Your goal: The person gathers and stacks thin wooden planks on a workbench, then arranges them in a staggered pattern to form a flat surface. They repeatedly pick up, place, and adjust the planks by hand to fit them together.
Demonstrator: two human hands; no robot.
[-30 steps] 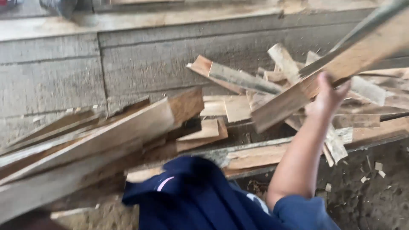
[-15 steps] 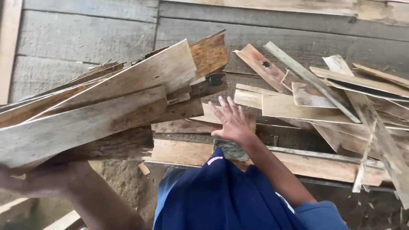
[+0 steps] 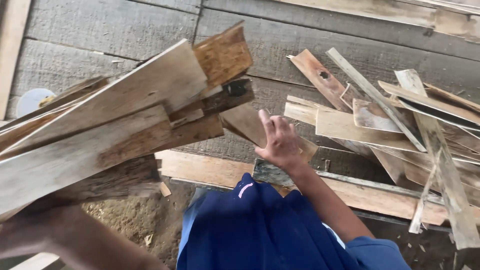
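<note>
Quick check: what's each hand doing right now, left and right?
Left hand: blurred under a bundle of wood planks, carrying it; grip cannot be told.
Right hand: closed on a short brown board.

Pale tan planks (image 3: 100, 130); navy cloth (image 3: 255, 225)

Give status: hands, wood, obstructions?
Left hand under bundle of planks, carrying it. Right hand gripping a short board off the scrap pile. Loose offcuts crowd right side.

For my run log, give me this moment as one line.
left hand: carrying bundle of boards | right hand: gripping short plank | scrap wood pile: right, on plank floor
</note>
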